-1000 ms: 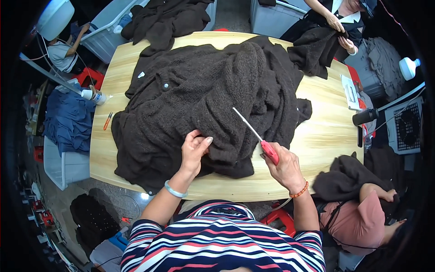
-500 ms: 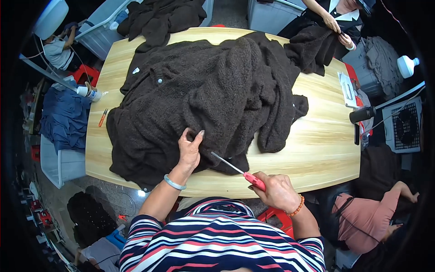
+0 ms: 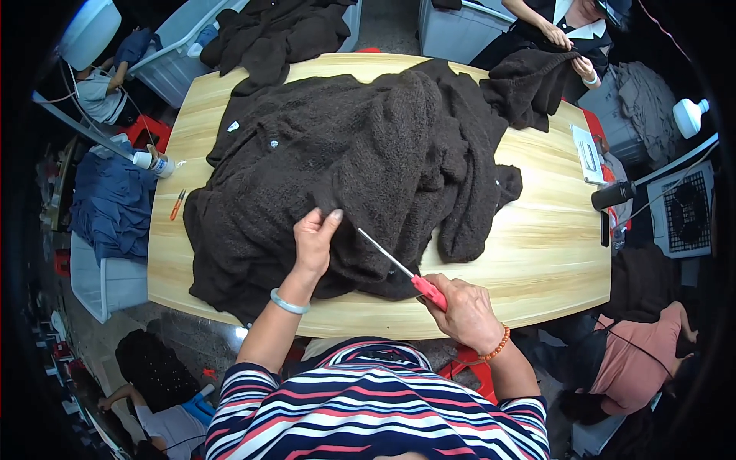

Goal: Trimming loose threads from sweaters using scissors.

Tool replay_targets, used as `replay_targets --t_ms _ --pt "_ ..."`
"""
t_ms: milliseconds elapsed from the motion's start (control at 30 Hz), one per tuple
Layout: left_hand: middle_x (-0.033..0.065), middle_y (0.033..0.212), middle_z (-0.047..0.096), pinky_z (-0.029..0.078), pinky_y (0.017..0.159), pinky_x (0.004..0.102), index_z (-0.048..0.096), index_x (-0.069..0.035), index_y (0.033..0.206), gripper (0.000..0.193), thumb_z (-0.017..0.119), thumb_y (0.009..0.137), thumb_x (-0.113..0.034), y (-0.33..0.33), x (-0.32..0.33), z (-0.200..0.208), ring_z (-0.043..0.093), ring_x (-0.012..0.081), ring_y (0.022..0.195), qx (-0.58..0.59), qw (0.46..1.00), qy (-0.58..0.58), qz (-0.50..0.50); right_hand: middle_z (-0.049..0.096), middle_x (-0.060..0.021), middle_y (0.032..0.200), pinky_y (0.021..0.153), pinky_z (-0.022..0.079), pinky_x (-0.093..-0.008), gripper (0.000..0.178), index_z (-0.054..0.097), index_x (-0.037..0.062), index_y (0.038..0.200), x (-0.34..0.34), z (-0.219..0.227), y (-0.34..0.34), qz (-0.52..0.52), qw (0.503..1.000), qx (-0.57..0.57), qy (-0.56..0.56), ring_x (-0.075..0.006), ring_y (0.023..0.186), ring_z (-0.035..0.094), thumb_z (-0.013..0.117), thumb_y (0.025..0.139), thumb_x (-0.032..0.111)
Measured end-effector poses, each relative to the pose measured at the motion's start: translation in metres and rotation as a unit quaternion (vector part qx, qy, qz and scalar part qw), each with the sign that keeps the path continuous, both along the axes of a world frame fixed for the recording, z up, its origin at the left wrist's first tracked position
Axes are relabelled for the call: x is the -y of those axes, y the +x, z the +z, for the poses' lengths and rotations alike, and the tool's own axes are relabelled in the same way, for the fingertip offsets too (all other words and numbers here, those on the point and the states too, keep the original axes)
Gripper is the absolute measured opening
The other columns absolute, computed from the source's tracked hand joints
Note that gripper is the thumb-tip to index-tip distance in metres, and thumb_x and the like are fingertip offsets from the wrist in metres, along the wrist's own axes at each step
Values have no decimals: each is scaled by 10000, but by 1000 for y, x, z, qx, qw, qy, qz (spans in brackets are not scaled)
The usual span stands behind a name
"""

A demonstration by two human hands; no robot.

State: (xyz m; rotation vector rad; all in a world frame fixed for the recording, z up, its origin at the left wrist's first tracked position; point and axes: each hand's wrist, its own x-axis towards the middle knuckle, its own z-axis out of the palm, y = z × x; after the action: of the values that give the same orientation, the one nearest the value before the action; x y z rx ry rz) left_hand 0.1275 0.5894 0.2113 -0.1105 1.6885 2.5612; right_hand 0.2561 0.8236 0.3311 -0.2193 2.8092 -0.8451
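Note:
A large heap of dark brown fuzzy garments (image 3: 368, 153) lies across the table in front of me. My left hand (image 3: 316, 238) is at its near side, thumb and forefinger brought together on a bit of the fabric. A pale bangle sits on that wrist. Within my right hand (image 3: 469, 310) is a red-handled tool (image 3: 429, 291) with a long, thin metal blade; whether it is scissors cannot be made out. The blade points up and left over the fabric, its tip a little to the right of my left thumb.
Orange-handled snips (image 3: 177, 205) lie on the wooden table (image 3: 548, 230) at the left. A dark bottle (image 3: 613, 195) and a white tray (image 3: 586, 153) are at the right edge. Across the table, a co-worker's hands (image 3: 571, 50) hold another dark garment. Bins of clothes surround the table.
My left hand has shifted slightly up and left, with its thumb and forefinger closer together. The tool's tip has risen slightly, away from the near edge.

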Motion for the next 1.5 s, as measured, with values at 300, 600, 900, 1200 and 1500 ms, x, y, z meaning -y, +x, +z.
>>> replay_targets --t_ms 300,600,900,1200,1500 --pt "-85 746 581 385 607 187 655 13 841 86 677 905 -39 21 1 0 452 10 697 -122 964 -230 -47 612 -169 615 569 493 -441 238 619 74 1032 5 8 -2 -15 998 35 50 -371 594 632 680 870 237" --pt "-59 737 582 427 616 210 646 -28 824 141 666 937 -112 25 13 -14 485 18 692 -21 986 -150 -67 617 -167 667 601 492 -436 252 611 89 1076 6 1 3 8 999 37 23 -352 649 639 681 863 205" --pt "0 876 679 480 736 238 669 -50 857 108 641 947 -104 48 15 -21 591 56 781 117 987 66 -83 631 -165 688 607 497 -432 267 618 96 1083 3 -14 20 19 999 28 7 -347 654 645 694 858 218" --pt "0 974 671 471 813 231 670 -43 987 78 599 959 -52 53 26 -37 596 58 877 58 990 13 -127 620 -156 625 575 501 -430 258 620 87 1062 11 -6 25 21 998 46 22 -355 602 639 687 863 238" --pt "12 933 684 479 763 245 674 -3 964 117 571 969 -58 58 16 -8 589 72 841 37 997 -20 -65 626 -165 654 601 504 -433 283 623 84 1095 11 -4 25 43 997 69 1 -355 640 647 692 851 210"
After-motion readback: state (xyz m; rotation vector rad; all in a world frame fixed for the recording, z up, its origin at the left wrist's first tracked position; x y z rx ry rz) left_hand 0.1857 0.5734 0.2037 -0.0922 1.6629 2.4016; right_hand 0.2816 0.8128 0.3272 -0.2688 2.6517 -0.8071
